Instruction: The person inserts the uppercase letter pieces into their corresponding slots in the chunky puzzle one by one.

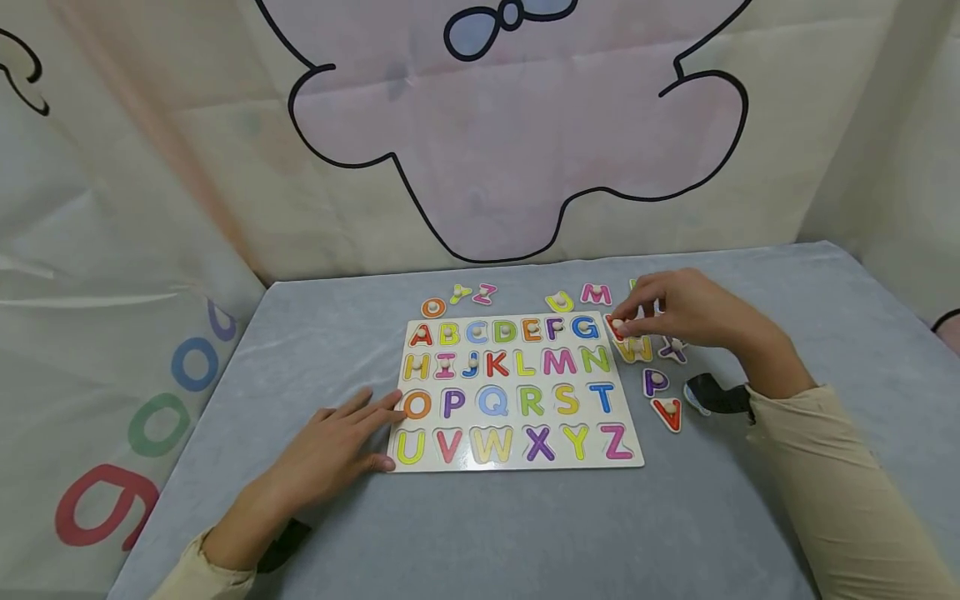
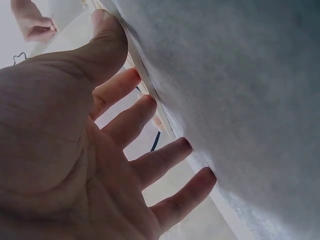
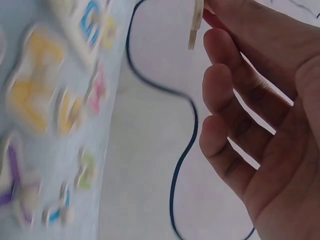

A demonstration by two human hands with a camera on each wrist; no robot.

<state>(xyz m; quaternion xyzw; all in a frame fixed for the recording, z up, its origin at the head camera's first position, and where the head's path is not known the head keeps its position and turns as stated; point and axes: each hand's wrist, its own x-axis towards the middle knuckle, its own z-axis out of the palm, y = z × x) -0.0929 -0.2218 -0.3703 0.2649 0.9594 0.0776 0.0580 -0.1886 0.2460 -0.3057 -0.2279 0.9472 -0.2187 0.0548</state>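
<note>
A white wooden alphabet board (image 1: pixel 517 460) lies on the table. Knobbed letter pieces fill its top row and the H, I and J spots. My left hand (image 1: pixel 322 454) rests at the board's left edge with fingers extended, the fingertips touching that edge. At the top right corner, my right hand (image 1: pixel 686 308) pinches a red letter piece (image 1: pixel 617 327) between thumb and fingers; its letter is partly hidden. In the right wrist view, the pinched piece (image 3: pixel 196 22) shows edge-on. Beneath that hand lie a yellow W piece (image 1: pixel 635 350) and a purple X piece (image 1: pixel 672 350).
Right of the board are a purple P piece (image 1: pixel 655 382) and a red V piece (image 1: pixel 666 415). Behind it lie an orange O (image 1: pixel 432 308), a pink Z (image 1: pixel 484 293), a yellow U (image 1: pixel 559 302) and a pink M (image 1: pixel 596 294). A printed curtain hangs behind the grey-blue table (image 1: pixel 525 533).
</note>
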